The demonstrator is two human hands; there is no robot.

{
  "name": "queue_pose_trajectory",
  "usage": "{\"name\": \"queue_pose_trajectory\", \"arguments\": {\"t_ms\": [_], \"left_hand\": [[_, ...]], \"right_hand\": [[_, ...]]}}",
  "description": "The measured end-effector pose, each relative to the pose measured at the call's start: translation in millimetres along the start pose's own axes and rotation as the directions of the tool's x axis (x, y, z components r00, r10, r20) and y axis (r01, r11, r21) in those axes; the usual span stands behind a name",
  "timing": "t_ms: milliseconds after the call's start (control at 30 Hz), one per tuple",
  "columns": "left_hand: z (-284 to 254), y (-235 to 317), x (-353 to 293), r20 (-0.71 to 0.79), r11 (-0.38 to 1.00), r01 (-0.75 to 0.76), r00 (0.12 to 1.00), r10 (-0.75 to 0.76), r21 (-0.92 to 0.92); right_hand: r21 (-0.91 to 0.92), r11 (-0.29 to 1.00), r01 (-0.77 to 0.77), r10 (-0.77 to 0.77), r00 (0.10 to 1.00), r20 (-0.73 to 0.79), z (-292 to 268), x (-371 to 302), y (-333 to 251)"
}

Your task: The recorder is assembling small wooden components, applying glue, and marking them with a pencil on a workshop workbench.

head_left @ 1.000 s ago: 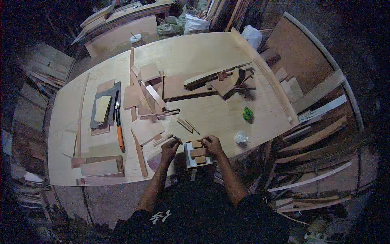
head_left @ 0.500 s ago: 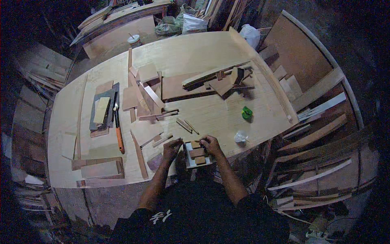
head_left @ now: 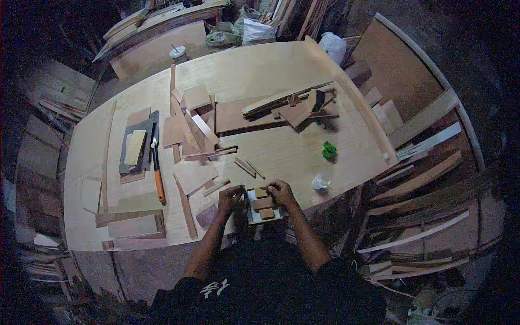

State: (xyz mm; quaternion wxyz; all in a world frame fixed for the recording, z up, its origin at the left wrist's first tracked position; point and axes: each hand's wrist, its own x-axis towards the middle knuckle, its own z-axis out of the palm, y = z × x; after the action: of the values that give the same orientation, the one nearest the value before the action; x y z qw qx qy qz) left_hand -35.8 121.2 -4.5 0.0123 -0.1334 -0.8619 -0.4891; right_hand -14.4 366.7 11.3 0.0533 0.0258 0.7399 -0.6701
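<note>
At the table's near edge stands a small white-floored wooden box (head_left: 252, 215) with several brown wood blocks (head_left: 264, 203) in it. My left hand (head_left: 230, 199) is at its far left corner, fingers pinched together. On the opposite side, my right hand (head_left: 279, 193) bends over the far right corner with thumb and fingertips closed. Whatever either pinch holds is too small and dark to name. Just beyond the box lie a few thin wooden sticks (head_left: 245, 167). Short wood strips (head_left: 216, 186) rest beyond my left hand.
A green tape measure (head_left: 329, 151) and a crumpled white plastic bag (head_left: 321, 182) lie to the right. Wood offcuts (head_left: 196, 97) pile up mid-table. Farther left are an orange-handled tool (head_left: 159, 184) and a dark flat sheet (head_left: 128, 158). Leaning boards (head_left: 411, 81) stand beyond the right edge.
Both hands stay at the box's far corners, with only slight finger movement. Nothing on the table has visibly moved.
</note>
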Motion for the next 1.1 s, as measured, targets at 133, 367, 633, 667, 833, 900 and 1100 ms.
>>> {"name": "queue_pose_trajectory", "arguments": {"t_ms": [133, 367, 633, 667, 833, 900, 1100], "left_hand": [[-0.2, 2.3, -1.5, -0.007, 0.981, 0.109, 0.994, -0.111, -0.161], [-3.8, -3.4, 1.5, 0.041, 0.988, 0.071, 0.997, -0.066, -0.14], [-6.0, -9.7, 6.1, 0.044, 0.996, -0.089, 0.995, 0.09, -0.026], [-6.3, -12.2, 6.0, 0.028, 0.986, -0.165, 0.986, 0.165, 0.003], [-8.6, -0.1, 9.8, 0.077, 0.983, -0.173, 0.983, 0.169, 0.056], [-9.8, 5.1, 10.0, 0.091, 0.979, -0.189, 0.979, 0.181, 0.082], [-10.7, 1.1, 8.3, 0.058, 0.985, -0.169, 0.984, 0.167, 0.027]], "right_hand": [[0.011, 0.999, -0.03, 0.03, 1.0, -0.005, 2.8, 0.5, -0.3], [0.055, 0.997, -0.05, 0.051, 0.999, -0.012, 5.4, -3.0, -7.1], [-0.018, 0.998, -0.059, 0.059, 0.998, 0.008, 5.6, -5.8, -14.4], [0.004, 0.998, -0.07, 0.07, 0.997, 0.017, 6.9, -5.6, -13.5], [-0.075, 0.997, 0.018, -0.017, 1.0, 0.016, 3.1, -0.2, 7.5], [-0.054, 0.995, -0.079, 0.081, 0.996, 0.042, 1.1, 2.1, 15.0], [-0.116, 0.992, 0.043, -0.04, 0.999, 0.027, 5.2, -2.2, 1.1]]}}
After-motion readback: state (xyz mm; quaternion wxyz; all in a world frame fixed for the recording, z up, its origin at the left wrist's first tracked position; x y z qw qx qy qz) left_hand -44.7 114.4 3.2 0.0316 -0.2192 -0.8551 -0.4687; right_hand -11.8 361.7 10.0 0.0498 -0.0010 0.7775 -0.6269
